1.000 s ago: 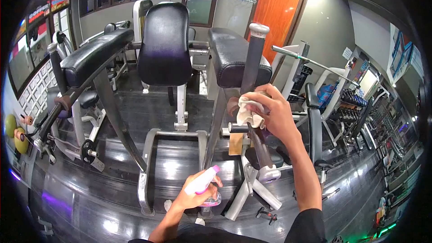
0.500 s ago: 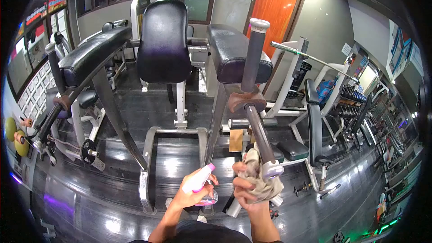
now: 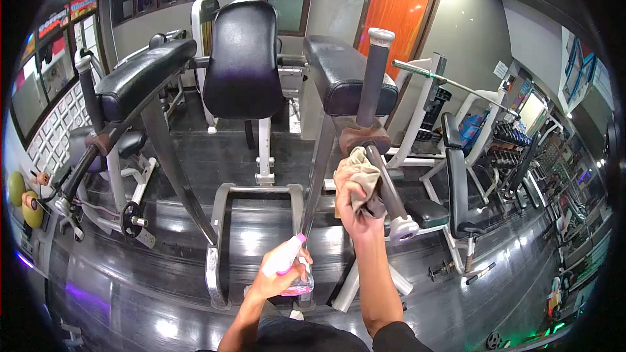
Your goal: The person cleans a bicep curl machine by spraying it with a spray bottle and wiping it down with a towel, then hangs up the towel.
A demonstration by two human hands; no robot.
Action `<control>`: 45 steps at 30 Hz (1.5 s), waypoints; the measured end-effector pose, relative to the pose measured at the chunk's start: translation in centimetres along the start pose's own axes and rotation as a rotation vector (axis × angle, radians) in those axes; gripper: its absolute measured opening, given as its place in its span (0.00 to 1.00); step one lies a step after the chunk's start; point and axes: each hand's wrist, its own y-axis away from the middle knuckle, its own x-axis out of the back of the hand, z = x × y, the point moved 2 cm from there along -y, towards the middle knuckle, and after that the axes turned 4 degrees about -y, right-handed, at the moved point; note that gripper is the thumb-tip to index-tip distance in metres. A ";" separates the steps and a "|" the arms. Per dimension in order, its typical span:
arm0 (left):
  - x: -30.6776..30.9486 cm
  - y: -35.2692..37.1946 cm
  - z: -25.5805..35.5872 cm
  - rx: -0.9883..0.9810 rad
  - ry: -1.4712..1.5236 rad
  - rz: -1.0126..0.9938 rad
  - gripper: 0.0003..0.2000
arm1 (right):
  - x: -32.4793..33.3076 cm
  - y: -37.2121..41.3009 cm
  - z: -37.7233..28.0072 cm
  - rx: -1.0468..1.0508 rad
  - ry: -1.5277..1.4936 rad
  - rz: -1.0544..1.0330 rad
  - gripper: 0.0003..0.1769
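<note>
Sliding back up the handle bar (image 3: 390, 192), our right hand (image 3: 352, 212) now clamps the cloth (image 3: 355, 169) around its middle, above the near end cap wiped moments ago. Our left hand (image 3: 270, 283) grips the spray bottle (image 3: 282, 262), nearer us.

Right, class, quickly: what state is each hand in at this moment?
Left hand: closed around a spray bottle.
Right hand: closed on a cloth, pressed against the machine's handle bar.
</note>
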 end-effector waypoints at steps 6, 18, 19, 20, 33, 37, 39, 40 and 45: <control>0.9 0.7 0.1 -0.045 0.010 0.031 0.28 | 1.2 6.3 -3.2 0.375 0.904 -0.076 0.21; 1.1 0.8 -0.1 0.006 -0.041 0.017 0.31 | -12.9 -3.1 -3.3 0.847 2.972 -0.661 0.19; 1.1 0.8 0.0 0.000 -0.037 0.031 0.30 | -12.3 -2.6 -3.7 0.852 2.968 -0.670 0.19; 1.1 0.9 0.0 -0.003 -0.030 0.051 0.29 | -11.4 -1.5 -4.0 0.960 2.978 -0.665 0.21; 1.7 1.4 -0.5 -0.018 -0.033 0.115 0.23 | -4.0 1.9 -6.0 1.345 2.715 -0.309 0.21; 1.0 1.8 0.0 -0.024 -0.056 0.093 0.26 | 3.3 2.2 -11.3 1.008 3.029 -0.385 0.15; 1.2 1.7 -0.3 -0.023 -0.021 0.108 0.23 | 4.0 1.5 -14.3 1.127 2.792 -0.240 0.15; 1.3 1.8 -0.4 -0.021 -0.021 0.119 0.23 | 4.8 1.4 -16.2 1.190 2.555 -0.084 0.16; 1.4 2.2 -1.5 0.013 -0.006 0.108 0.20 | -4.7 1.5 -6.7 1.854 2.253 -0.341 0.20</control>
